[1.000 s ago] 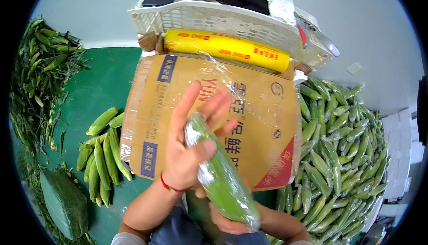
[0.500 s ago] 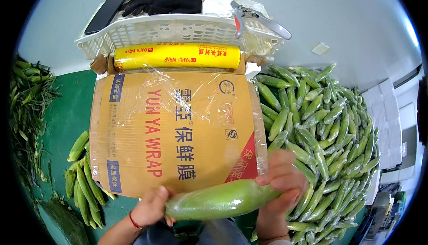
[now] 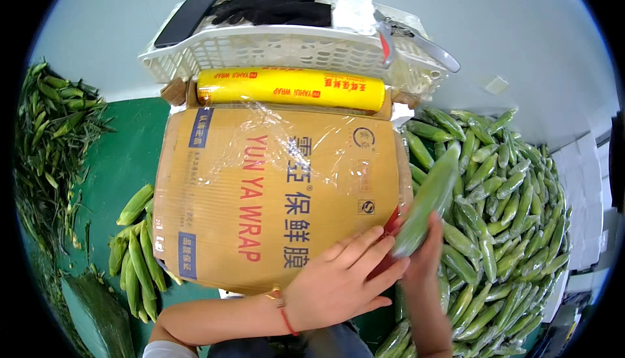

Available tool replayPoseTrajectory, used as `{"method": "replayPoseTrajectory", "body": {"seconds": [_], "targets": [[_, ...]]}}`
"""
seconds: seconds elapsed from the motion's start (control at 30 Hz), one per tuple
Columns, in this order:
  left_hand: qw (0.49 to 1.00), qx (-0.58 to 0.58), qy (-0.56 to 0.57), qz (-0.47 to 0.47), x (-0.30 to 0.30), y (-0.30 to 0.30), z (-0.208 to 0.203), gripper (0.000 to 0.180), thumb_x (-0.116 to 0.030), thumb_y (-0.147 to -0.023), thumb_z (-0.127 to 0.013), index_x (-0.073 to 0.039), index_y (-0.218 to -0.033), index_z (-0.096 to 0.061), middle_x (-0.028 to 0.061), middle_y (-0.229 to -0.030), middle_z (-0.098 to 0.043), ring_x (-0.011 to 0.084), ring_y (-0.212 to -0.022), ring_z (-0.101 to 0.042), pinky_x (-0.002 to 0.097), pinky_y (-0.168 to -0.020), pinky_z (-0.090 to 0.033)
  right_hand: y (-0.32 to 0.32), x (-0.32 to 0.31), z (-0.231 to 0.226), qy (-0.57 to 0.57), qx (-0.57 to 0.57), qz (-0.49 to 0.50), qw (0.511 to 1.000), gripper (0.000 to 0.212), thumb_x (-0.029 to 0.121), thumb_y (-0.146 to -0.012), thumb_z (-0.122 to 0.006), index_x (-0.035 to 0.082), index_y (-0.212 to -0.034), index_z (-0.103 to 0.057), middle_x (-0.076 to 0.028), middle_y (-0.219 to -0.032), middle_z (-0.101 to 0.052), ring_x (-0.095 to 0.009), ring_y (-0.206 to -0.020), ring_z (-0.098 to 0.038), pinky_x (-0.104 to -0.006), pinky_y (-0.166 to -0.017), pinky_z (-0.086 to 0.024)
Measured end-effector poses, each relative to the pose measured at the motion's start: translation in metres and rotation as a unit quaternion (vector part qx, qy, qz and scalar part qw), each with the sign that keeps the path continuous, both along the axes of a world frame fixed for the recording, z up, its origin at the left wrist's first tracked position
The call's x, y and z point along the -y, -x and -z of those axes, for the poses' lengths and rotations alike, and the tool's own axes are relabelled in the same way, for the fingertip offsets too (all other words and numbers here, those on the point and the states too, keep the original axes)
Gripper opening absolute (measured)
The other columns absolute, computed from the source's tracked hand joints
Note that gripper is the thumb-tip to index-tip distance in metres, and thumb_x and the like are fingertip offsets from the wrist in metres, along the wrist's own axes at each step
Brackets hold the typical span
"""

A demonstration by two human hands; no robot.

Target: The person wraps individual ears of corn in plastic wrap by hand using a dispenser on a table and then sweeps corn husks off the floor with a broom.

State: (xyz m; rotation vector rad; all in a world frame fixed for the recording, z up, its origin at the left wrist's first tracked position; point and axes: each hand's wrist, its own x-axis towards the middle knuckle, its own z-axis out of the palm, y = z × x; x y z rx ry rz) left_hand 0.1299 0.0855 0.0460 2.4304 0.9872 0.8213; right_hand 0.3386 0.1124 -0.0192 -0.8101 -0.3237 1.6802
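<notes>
I see my left hand [image 3: 345,280] spread, apparently gripping nothing; my right hand [image 3: 428,244] curls round the film-wrapped corn ear [image 3: 426,203]. The ear has swung from level to steeply tilted, so one hand seems to carry it. The cardboard carton [image 3: 221,188] crowds the wrapped pile [image 3: 504,228]; beyond lie the yellow film roll [image 3: 290,89] and white basket [image 3: 254,46].

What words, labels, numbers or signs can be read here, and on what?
I won't copy wording, but print stands here:
Cardboard box: large red Latin capitals, dark blue Chinese characters.
Its upper blue panel and lower blue panel: pale characters.
Box's right side: round dark emblem, small dark square sign.
Yellow film roll: red lettering.
Fine print between the panels: too small to read.
Held wrapped corn: none visible.
</notes>
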Motion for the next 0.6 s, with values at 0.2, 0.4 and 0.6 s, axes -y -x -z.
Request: {"method": "replayPoseTrajectory", "body": {"seconds": [0.2,0.4,0.6], "targets": [[0.984,-0.099,-0.021,-0.147,0.010,0.102,0.046,0.056,-0.020,-0.071,-0.076,-0.014,-0.124,-0.058,0.0168,-0.129,-0.047,0.0426,-0.123,-0.043,0.0506,-0.101,-0.038,-0.063,-0.090,-0.017,-0.228,0.850,0.133,0.456,0.053,0.020,-0.088,-0.062,-0.001,-0.134,-0.046,-0.022,-0.143,-0.036,-0.036,-0.128,-0.039,-0.0422,-0.108,-0.030],[0.940,-0.124,-0.086,-0.305,-0.076,0.182,0.065,0.033,-0.012,-0.080,-0.067,-0.009,-0.111,-0.059,0.0170,-0.122,-0.054,0.0362,-0.120,-0.048,0.0430,-0.097,-0.041,0.028,-0.080,-0.004,-0.364,0.835,-0.114,0.397,0.036,0.019,-0.078,-0.070,0.003,-0.109,-0.061,-0.013,-0.129,-0.050,-0.033,-0.114,-0.047,-0.0448,-0.099,-0.036],[0.959,0.011,-0.030,-0.282,-0.068,0.244,0.036,0.010,-0.002,-0.082,-0.062,-0.002,-0.090,-0.055,0.0126,-0.081,-0.060,0.0301,-0.076,-0.061,0.0402,-0.066,-0.048,0.028,-0.081,0.002,-0.272,0.682,-0.075,0.675,0.013,0.007,-0.088,-0.058,0.003,-0.100,-0.058,-0.010,-0.093,-0.058,-0.023,-0.096,-0.054,-0.0354,-0.088,-0.043]]}}
